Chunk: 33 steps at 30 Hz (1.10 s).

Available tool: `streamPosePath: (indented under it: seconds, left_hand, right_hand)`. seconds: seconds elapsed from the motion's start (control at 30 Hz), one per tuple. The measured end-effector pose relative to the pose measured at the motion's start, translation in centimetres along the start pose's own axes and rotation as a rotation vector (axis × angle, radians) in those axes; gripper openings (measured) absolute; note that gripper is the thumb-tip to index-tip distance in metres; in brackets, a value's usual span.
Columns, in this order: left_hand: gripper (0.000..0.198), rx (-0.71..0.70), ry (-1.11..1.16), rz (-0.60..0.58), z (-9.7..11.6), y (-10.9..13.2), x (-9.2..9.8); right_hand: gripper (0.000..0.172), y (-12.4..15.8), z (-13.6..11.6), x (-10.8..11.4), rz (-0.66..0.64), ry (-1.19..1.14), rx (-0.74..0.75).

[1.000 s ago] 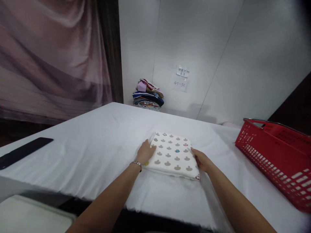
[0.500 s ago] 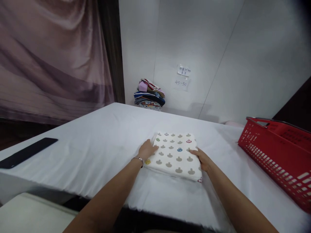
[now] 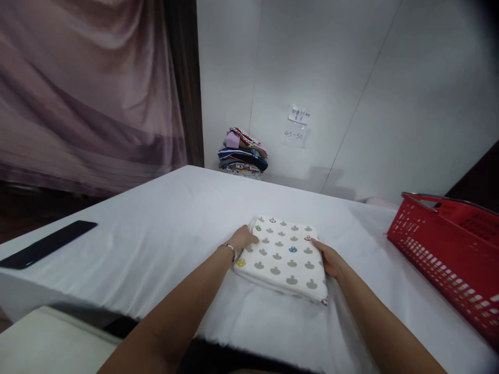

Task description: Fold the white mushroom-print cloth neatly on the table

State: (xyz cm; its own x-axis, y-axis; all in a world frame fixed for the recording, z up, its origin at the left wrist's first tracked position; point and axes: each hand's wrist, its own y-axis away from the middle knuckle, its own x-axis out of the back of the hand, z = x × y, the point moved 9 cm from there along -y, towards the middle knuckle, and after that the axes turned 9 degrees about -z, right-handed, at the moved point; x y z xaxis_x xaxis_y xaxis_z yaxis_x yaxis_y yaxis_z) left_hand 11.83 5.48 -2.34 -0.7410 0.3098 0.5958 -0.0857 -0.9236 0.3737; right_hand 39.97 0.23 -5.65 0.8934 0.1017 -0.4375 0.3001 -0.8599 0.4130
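A folded white cloth (image 3: 284, 259) printed with grey mushroom shapes and a few coloured ones lies near the front edge of the table. My left hand (image 3: 242, 240), with a bracelet at the wrist, grips its left side, thumb on top and the other fingers hidden. On the opposite side my right hand (image 3: 330, 258) holds the right edge in the same way, its thumb over the top layer. The near edge of the cloth looks slightly raised off the white tablecloth (image 3: 167, 228).
To the right stands a red plastic basket (image 3: 444, 254) with a metal handle. A dark flat strip (image 3: 49, 244) lies at the left table edge. Behind the table is a stack of folded fabrics (image 3: 244, 153) by the wall, with paper signs (image 3: 295, 136) above. A pink curtain (image 3: 93, 93) hangs left.
Both hands still grip the cloth, which has shifted slightly, its near edge closer to me. The whole view has moved a little.
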Motion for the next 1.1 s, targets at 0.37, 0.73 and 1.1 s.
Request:
streamPosePath:
  seconds: [0.37,0.73,1.1]
  left_hand:
    - [0.082,0.057,0.539,-0.240,-1.1,1.1,-1.3]
    - [0.058,-0.017,-0.112,0.025,-0.4,0.0,0.5]
    - [0.082,-0.159,0.297,-0.096,-1.2,-0.6,-0.5]
  right_hand:
    - [0.049,-0.8,-1.5,-1.2,-0.063,0.060,0.049]
    - [0.039,-3.6,-4.2,1.8,0.072,0.219,0.121]
    - [0.089,1.4,-10.7,-6.0,-0.056,0.495,0.384]
